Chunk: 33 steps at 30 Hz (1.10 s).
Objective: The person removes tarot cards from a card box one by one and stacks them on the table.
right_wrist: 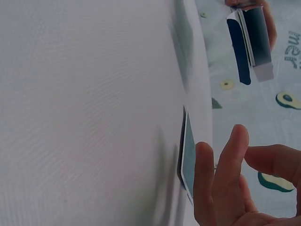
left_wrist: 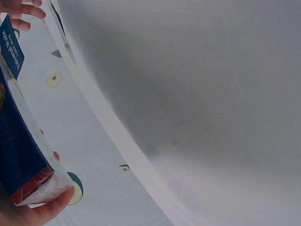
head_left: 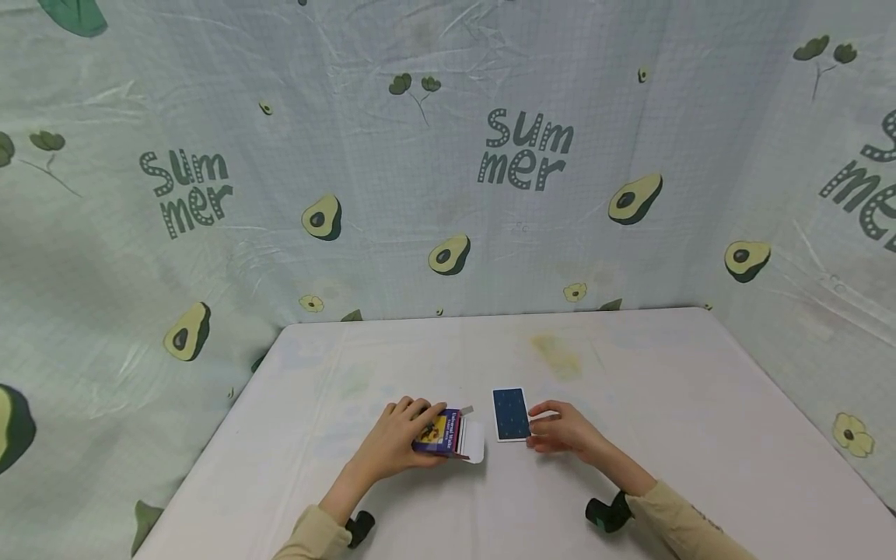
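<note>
My left hand [head_left: 395, 440] grips a tarot card box [head_left: 439, 432] above the table, fingers over its top and thumb at the lower side. The box is blue and purple with a yellow picture and the words "Universal Waite"; its end flap hangs out on the right. In the right wrist view the box's open end [right_wrist: 256, 35] shows pale edges inside. A dark blue card [head_left: 511, 414] with a white border lies on the table; whether others lie under it I cannot tell. My right hand [head_left: 565, 429] is just right of it, fingers loosely bent, holding nothing.
The white-covered table [head_left: 630, 373] has a faint yellow stain [head_left: 556, 355] toward the back. A pale curtain [head_left: 392, 155] printed with avocados and "summer" surrounds it on the back and sides. Dark wrist cameras [head_left: 607, 513] sit under both forearms.
</note>
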Tool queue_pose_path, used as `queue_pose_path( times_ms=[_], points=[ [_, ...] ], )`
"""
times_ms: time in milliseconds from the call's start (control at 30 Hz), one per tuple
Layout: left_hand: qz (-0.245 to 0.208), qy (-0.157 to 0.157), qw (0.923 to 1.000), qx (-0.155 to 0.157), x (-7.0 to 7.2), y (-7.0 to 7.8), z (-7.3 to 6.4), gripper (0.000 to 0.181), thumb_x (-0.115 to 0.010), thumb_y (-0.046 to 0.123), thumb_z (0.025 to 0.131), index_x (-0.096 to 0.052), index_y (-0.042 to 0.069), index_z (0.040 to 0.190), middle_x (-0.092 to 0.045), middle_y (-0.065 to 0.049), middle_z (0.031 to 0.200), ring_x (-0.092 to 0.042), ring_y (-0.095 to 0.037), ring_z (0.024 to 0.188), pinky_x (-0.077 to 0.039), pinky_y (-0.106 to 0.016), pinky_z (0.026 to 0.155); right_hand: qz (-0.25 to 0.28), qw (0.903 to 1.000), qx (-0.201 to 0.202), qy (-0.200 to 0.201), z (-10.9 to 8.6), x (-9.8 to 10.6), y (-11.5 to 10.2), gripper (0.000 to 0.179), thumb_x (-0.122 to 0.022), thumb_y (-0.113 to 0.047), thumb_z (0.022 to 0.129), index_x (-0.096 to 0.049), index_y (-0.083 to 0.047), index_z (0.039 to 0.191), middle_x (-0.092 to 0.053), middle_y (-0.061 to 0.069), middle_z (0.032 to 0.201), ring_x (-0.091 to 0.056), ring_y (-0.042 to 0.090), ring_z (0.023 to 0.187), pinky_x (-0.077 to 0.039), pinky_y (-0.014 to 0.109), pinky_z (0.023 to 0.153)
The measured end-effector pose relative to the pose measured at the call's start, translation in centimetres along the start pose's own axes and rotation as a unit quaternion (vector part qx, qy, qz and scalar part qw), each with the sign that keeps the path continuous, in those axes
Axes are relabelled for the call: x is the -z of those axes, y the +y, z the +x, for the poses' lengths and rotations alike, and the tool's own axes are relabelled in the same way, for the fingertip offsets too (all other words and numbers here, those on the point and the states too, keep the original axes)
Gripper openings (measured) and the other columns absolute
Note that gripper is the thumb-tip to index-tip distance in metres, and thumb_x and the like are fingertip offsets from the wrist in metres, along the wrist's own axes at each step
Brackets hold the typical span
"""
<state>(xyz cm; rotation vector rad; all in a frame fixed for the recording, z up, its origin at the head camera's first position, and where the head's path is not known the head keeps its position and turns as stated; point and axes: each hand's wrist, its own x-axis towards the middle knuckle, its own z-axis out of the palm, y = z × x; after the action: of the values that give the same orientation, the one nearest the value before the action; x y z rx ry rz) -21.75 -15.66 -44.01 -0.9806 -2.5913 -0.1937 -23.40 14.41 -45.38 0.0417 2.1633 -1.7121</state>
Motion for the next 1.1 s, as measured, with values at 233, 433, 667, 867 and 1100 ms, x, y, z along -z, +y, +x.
queue_pose_path(
  times_ms=[233, 433, 667, 867, 1100],
  points=[
    [0.001, 0.0, 1.0, 0.001, 0.0, 0.0, 0.2, 0.074, -0.069, 0.054, 0.066, -0.048, 0.019, 0.127, -0.053, 0.004, 0.107, -0.043, -0.011, 0.091, -0.04, -0.035, 0.077, 0.003, 0.998, 0.039, -0.051, -0.6, -0.2, -0.8, 0.044, -0.06, -0.017, 0.085, -0.044, 0.008, 0.118, -0.06, 0.022, 0.104, -0.066, 0.02, 0.082, -0.053, 0.034, 0.071],
    [0.003, -0.004, 1.0, 0.001, 0.1, 0.1, 0.3, 0.073, -0.069, 0.055, 0.066, -0.047, 0.021, 0.128, -0.053, 0.004, 0.108, -0.044, -0.011, 0.091, -0.04, -0.035, 0.077, 0.001, 0.9942, 0.065, -0.086, -0.9, -0.4, -1.4, 0.046, -0.056, -0.025, 0.087, -0.045, 0.007, 0.117, -0.058, 0.024, 0.112, -0.066, 0.019, 0.086, -0.052, 0.034, 0.075],
    [0.001, -0.004, 1.0, -0.001, 0.2, 0.2, 0.6, 0.074, -0.069, 0.055, 0.066, -0.048, 0.02, 0.127, -0.053, 0.004, 0.107, -0.044, -0.012, 0.091, -0.04, -0.035, 0.076, 0.008, 0.9915, 0.078, -0.104, -1.5, -0.8, -2.1, 0.043, -0.052, -0.027, 0.089, -0.047, 0.007, 0.115, -0.058, 0.025, 0.113, -0.065, 0.018, 0.087, -0.052, 0.031, 0.074],
    [0.002, -0.007, 1.0, -0.004, 0.3, 0.4, 0.9, 0.074, -0.069, 0.055, 0.065, -0.048, 0.02, 0.127, -0.053, 0.004, 0.107, -0.044, -0.012, 0.091, -0.041, -0.035, 0.077, 0.01, 0.9897, 0.082, -0.117, -1.9, -1.2, -2.8, 0.044, -0.051, -0.025, 0.09, -0.045, 0.009, 0.118, -0.057, 0.025, 0.112, -0.065, 0.019, 0.088, -0.052, 0.032, 0.076],
    [-0.003, -0.002, 1.0, -0.005, 0.4, 0.7, 1.1, 0.076, -0.07, 0.055, 0.065, -0.047, 0.02, 0.128, -0.053, 0.002, 0.107, -0.045, -0.014, 0.092, -0.041, -0.037, 0.076, 0.011, 0.9877, 0.082, -0.132, -1.9, -1.7, -3.2, 0.051, -0.057, -0.028, 0.087, -0.046, 0.011, 0.118, -0.061, 0.021, 0.108, -0.066, 0.021, 0.087, -0.052, 0.031, 0.077]
  ],
)
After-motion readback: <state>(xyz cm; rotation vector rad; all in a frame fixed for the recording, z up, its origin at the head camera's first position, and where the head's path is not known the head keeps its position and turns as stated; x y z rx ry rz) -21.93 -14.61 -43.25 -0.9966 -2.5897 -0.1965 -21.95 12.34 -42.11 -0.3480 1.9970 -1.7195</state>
